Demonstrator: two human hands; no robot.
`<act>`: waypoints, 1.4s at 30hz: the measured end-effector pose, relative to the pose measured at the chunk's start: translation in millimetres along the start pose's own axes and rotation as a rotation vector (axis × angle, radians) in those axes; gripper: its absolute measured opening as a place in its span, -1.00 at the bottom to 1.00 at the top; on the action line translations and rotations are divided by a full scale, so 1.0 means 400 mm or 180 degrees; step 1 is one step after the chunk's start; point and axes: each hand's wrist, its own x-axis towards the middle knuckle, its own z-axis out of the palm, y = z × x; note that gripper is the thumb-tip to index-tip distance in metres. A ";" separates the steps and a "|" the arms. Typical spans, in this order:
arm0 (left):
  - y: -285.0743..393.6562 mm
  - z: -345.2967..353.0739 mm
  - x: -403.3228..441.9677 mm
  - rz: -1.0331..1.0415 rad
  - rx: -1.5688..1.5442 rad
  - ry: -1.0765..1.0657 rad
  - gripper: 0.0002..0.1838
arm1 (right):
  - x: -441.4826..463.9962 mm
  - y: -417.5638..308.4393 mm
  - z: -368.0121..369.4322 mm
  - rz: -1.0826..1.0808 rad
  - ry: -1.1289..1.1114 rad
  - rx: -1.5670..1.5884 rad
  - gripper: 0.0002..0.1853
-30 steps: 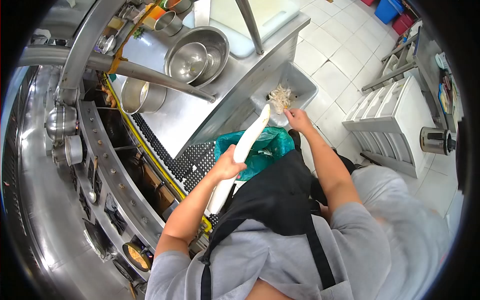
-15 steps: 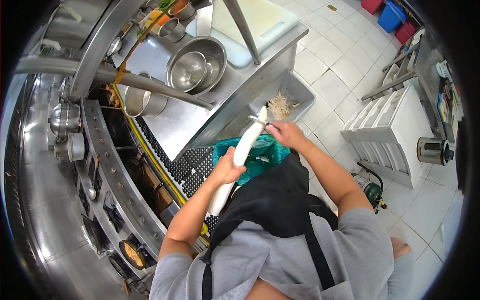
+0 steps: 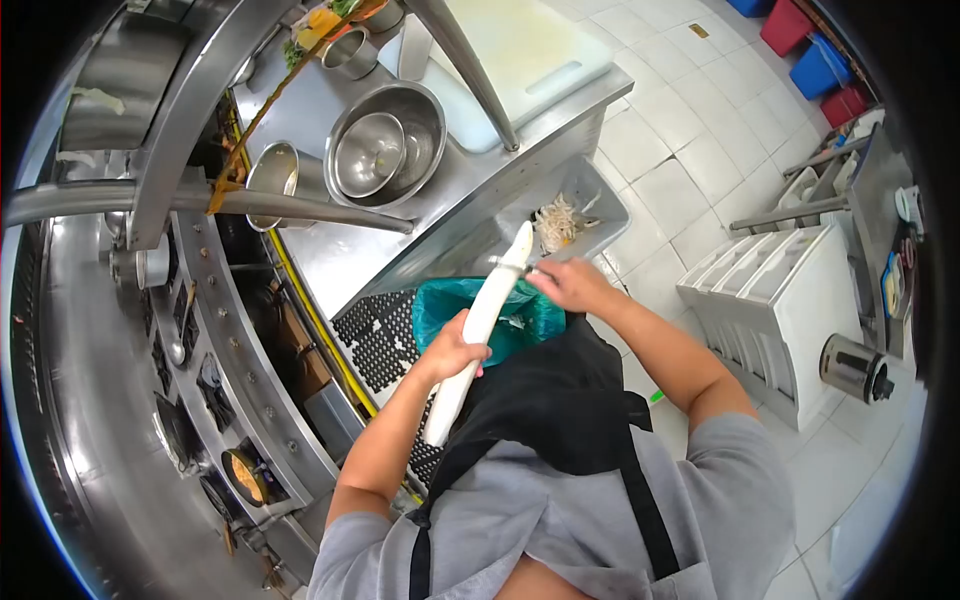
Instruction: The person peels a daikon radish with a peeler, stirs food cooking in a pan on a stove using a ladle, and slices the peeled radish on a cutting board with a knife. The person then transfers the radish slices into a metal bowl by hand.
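A long white daikon radish (image 3: 487,306) slants up and away from my body. My left hand (image 3: 452,350) is wrapped around it below its middle. In my right hand (image 3: 574,284) is a peeler (image 3: 514,266), its head lying across the radish near the far, tapered end. Below the radish is a bin lined with a green bag (image 3: 436,302). Just beyond that, a grey bin (image 3: 607,212) holds pale peelings (image 3: 560,222).
A steel table (image 3: 303,262) ahead carries nested metal bowls (image 3: 433,165), a metal pot (image 3: 268,180) and a white cutting board (image 3: 577,82). Stove burners and a pan (image 3: 243,475) line the left. White drawers (image 3: 800,330) stand on the right.
The peeler has slid along the radish toward me, away from its tip. My left hand keeps its hold. The view has turned and shifted slightly.
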 end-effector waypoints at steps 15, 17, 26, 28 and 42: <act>-0.035 0.046 -0.010 -0.0385 -0.1011 -0.0048 -0.33 | 0.043 0.041 -0.078 -0.0199 -0.0526 0.0239 -0.58; -0.035 0.054 -0.021 -0.0313 -0.1079 -0.0110 -0.31 | 0.059 0.062 -0.083 -0.0138 -0.0331 0.0309 -0.59; -0.048 0.072 -0.055 -0.0188 -0.0913 -0.0016 -0.16 | 0.160 0.225 -0.128 0.0475 0.0067 0.0513 -0.56; -0.044 0.063 -0.057 -0.0137 -0.0922 0.0043 -0.14 | 0.112 0.118 -0.176 0.0251 0.0008 0.0874 -0.61; -0.038 0.049 -0.105 0.1111 0.1630 0.1325 -0.37 | 0.104 0.097 -0.207 0.0350 0.0254 0.0771 -0.58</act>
